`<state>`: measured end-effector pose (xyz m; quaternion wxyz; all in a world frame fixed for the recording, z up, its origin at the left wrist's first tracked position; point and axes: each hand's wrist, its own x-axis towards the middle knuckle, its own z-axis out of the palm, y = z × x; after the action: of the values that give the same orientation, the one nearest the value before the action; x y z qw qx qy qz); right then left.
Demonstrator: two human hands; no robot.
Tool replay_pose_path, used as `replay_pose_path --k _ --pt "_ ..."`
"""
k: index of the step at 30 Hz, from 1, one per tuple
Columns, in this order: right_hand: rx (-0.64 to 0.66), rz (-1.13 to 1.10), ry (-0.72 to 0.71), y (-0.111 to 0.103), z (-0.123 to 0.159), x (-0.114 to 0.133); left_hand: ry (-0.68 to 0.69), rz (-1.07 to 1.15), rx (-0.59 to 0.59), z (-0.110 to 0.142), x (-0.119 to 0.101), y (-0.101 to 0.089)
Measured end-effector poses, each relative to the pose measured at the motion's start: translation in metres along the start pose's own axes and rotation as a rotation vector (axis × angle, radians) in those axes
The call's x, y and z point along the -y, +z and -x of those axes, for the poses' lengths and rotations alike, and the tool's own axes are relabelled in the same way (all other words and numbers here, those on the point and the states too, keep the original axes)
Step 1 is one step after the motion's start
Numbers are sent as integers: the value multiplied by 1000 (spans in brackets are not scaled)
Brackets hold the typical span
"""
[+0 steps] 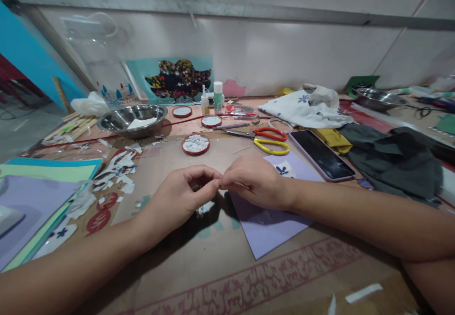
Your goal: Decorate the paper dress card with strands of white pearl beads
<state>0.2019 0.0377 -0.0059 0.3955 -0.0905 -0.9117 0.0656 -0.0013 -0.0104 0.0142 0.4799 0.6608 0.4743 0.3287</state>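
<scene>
My left hand [183, 192] and my right hand [258, 182] meet above the cardboard, their fingertips pinched together. Whatever sits between the fingers is too small or hidden to make out. Beneath my right hand and wrist lies a purple paper sheet [268, 241], with a white scrap bearing a dark blue flower [283, 169] on it. Small pale bits [204, 209] show under my left hand. Just beyond the hands are a red lid of white pieces [195, 144], a thin stick [241, 149] and scissors [272, 140] with red and yellow handles.
A phone [322, 155] lies to the right, near dark cloth [394, 163] and white flowered fabric [307, 106]. Coloured papers [35, 192] and cut scraps [119, 168] cover the left side. Behind stand a steel bowl [133, 118], a clear jug [97, 64] and a glue stick [218, 98].
</scene>
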Motion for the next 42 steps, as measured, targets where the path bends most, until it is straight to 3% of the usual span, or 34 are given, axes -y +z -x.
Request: replay_pose_path --k 7,18,29,35,42 --pt "-70 37 137 0 1 1 -18 93 2 -3 10 -2" --pt "-41 -17 246 0 3 1 -17 42 51 -5 6 -7" --pt "54 -9 229 1 3 1 9 -12 71 -4 11 -6" --pt "-10 -21 204 2 2 0 28 -10 75 -3 9 -6" --pt "18 -27 219 1 1 2 25 -3 61 -1 4 -5"
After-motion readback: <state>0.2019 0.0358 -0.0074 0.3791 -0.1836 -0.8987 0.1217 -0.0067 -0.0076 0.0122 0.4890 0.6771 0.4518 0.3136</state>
